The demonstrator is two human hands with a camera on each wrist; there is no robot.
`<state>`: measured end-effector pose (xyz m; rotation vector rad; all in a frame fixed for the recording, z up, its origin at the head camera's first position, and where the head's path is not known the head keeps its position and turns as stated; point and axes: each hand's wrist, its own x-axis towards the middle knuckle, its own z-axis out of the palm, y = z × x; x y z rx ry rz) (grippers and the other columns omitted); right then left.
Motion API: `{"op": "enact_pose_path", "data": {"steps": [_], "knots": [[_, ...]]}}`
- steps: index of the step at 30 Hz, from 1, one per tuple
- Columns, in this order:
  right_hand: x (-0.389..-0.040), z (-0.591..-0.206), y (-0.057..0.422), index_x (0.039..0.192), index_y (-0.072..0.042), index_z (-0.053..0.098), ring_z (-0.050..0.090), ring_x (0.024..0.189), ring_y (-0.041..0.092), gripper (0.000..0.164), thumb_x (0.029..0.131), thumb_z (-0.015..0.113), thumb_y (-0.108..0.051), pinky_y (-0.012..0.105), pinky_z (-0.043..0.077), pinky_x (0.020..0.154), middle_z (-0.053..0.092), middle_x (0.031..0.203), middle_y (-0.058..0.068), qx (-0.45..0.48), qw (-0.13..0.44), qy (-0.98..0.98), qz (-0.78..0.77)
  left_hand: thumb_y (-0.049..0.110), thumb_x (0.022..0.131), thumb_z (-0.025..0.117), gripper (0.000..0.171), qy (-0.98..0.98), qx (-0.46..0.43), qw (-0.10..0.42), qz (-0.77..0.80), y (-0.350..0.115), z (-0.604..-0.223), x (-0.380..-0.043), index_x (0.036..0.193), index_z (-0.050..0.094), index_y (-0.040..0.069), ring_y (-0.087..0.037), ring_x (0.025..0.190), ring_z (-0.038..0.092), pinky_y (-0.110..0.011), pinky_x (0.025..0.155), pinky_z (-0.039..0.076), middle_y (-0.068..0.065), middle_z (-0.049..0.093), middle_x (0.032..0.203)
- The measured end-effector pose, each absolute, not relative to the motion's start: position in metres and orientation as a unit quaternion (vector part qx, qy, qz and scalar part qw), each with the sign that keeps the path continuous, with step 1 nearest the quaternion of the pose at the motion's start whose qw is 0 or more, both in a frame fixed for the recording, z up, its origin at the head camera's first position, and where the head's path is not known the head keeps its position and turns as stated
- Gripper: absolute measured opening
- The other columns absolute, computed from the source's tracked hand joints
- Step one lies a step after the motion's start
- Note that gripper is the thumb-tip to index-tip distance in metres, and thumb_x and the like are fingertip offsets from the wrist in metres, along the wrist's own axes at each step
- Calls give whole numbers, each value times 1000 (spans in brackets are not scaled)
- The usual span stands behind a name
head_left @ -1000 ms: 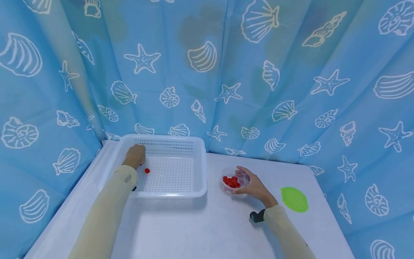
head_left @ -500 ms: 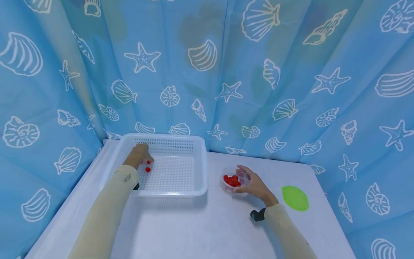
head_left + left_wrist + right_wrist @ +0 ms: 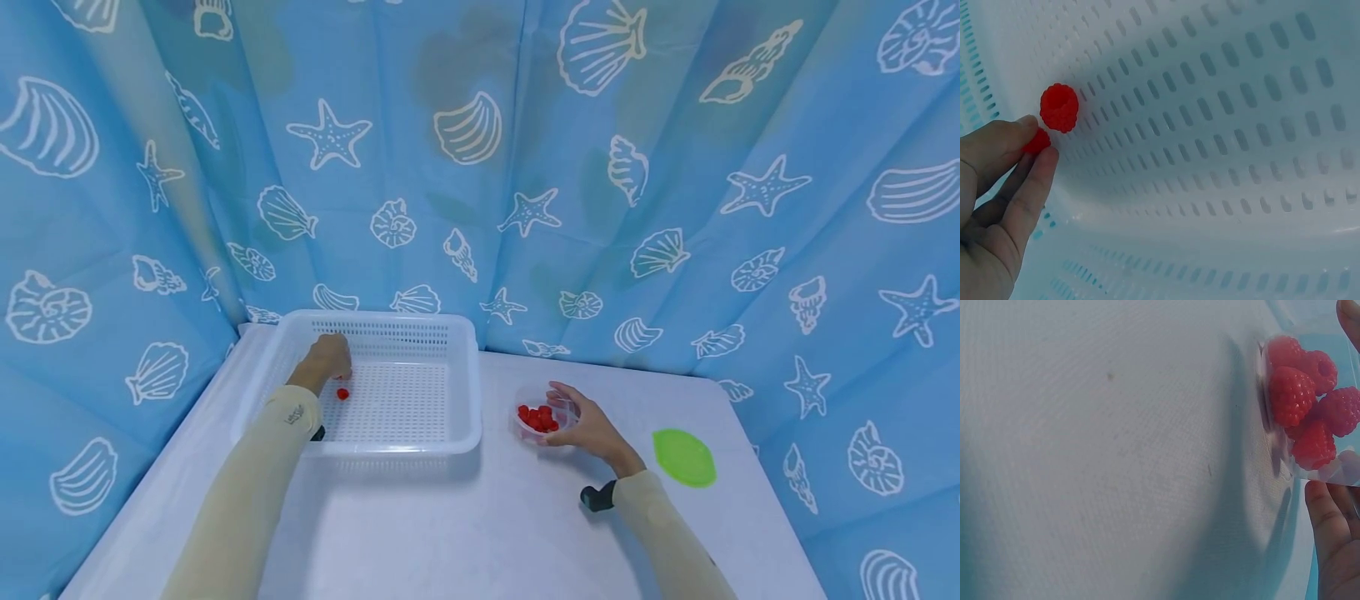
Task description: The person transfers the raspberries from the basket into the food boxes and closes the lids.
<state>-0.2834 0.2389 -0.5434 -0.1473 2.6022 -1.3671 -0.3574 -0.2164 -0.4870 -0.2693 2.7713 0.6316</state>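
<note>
My left hand is inside the white perforated basket. In the left wrist view, its thumb and fingers pinch a red raspberry, mostly hidden by the fingertips. A second raspberry lies loose on the basket floor beside it, hollow end showing; the head view shows this loose raspberry just below the hand. My right hand grips the side of a small clear tub that stands on the table. Several raspberries fill its lower part in the right wrist view, where fingers touch its wall.
A green leaf-shaped piece lies flat on the white-covered table, right of the right hand. Blue curtains with shell patterns hang along the table's back and sides. The basket's raised walls surround the left hand.
My left hand has shifted slightly right within the basket and opened, then closed its fingers on a raspberry that showed near them half a second ago. My right hand and the tub stay put.
</note>
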Motion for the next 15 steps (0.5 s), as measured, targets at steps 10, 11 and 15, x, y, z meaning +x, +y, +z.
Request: {"op": "enact_pose_path", "data": {"steps": [10,11,15], "knots": [[-284,-544,238,150,-28,35,40,135,26,113,55,95,-31,51,48,95,48,144,-1,-47,97,883,-458,2,82,75,15,969,-35,119,213,-212,-473,-361,96,69,1,-30,89,60,-43,82,52,-17,65,100],[-284,-544,238,150,-28,35,40,135,27,113,54,95,-32,51,48,96,48,144,-1,-47,97,882,-458,2,82,75,15,970,-25,116,213,-211,-471,-363,96,70,1,-30,88,61,-43,82,52,-16,66,100],[-285,-544,238,149,-30,36,39,135,27,113,53,96,-33,52,47,96,47,145,-1,-44,99,880,-462,2,83,75,19,968,17,104,229,-207,-463,-364,101,73,1,-29,89,62,-42,82,54,-15,68,101]]}}
